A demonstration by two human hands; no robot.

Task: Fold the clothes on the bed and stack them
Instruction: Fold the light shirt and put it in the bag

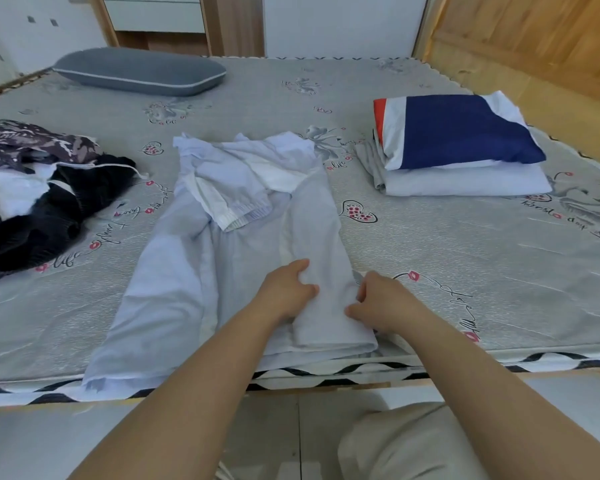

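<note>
Folding in progress: pale blue garment point(243, 237) lies spread lengthwise at the middle of the bed point(465, 271), its near hem at the 6 o'clock edge, its collar end toward 12 o'clock.
Garment state: right long side already turned in over the middle; a cuffed sleeve lies folded across the upper part; left side not yet turned in.
Left hand point(286, 292): grip closed on the folded strip near the hem, fingers curled into the cloth.
Right hand point(383, 303): grip pinching the outer edge of the same strip, thumb and fingers against the fold.
Done so far: folded stack point(461, 157) at 2 o'clock, a navy, white and red piece on top, pale pieces beneath; count of layers unclear, at least three.
Left to do: unfolded heap point(39, 192) at 9 o'clock, dark and patterned cloth tangled with white; number of items cannot be told.
Progress estimate: roughly the midpoint; the current piece needs its left side and crosswise folds, then a move onto the stack.
Also on bed: grey pillow point(139, 71) at 11 o'clock.
</note>
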